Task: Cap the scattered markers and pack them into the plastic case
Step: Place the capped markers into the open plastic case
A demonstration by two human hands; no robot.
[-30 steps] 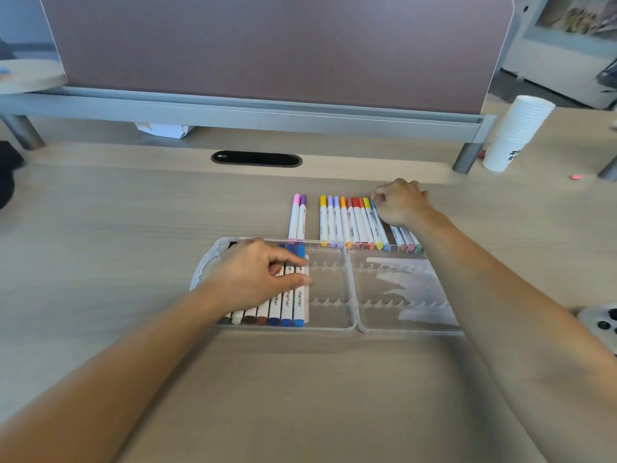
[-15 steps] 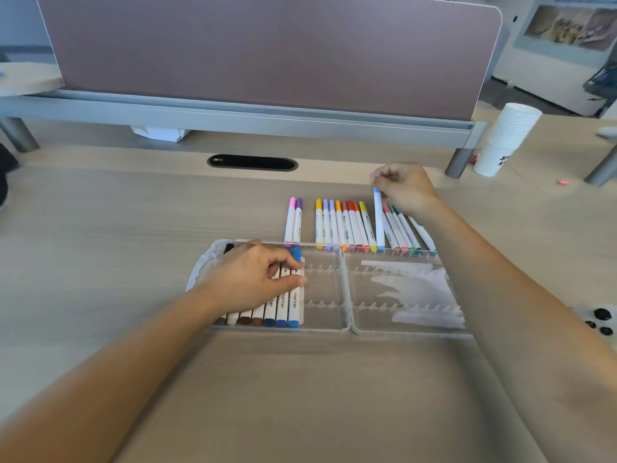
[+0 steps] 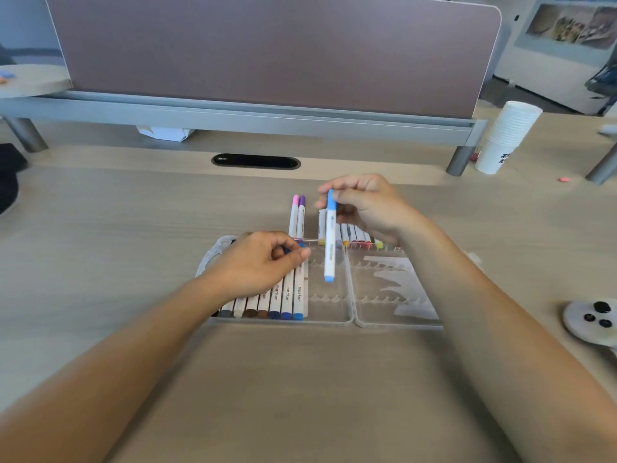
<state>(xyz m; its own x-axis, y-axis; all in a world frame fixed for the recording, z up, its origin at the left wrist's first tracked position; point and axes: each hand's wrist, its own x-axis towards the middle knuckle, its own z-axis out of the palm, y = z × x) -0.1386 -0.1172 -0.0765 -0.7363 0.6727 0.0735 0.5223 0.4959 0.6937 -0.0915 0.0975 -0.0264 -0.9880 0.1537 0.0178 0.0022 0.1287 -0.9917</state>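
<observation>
A clear plastic case (image 3: 397, 325) lies open and flat on the desk (image 3: 300, 379). It has two halves, side by side. In the left half a row of packed markers (image 3: 277, 304) sits tight against the case's left side: grey, cream, two brown, two dark blue and one light blue. The slots next to them, near the middle of the case, are bare. The right half shows only its bare slots and some pale shiny patches.

The left hand (image 3: 257, 262) rests on the top ends of the packed markers with its fingers curled. I cannot tell if it grips one. The right hand (image 3: 370, 208) pinches the top end of a light blue marker (image 3: 330, 248). The marker hangs almost straight up and down, in the air over the bare slots of the left half.

Just past the far edge of the case lie a pink marker (image 3: 294, 213) and a purple marker (image 3: 301, 215), side by side. Next to them is a row of loose markers (image 3: 355, 235), partly hidden by the right hand.

In front of the case the desk is wide and bare. A round grey thing (image 3: 589, 320) with black dots lies well off to the right of the case.

The packed markers have the word "marker" on them. A stack of paper cups (image 3: 505, 135), far behind the case to the right, has dark writing too small to read.
</observation>
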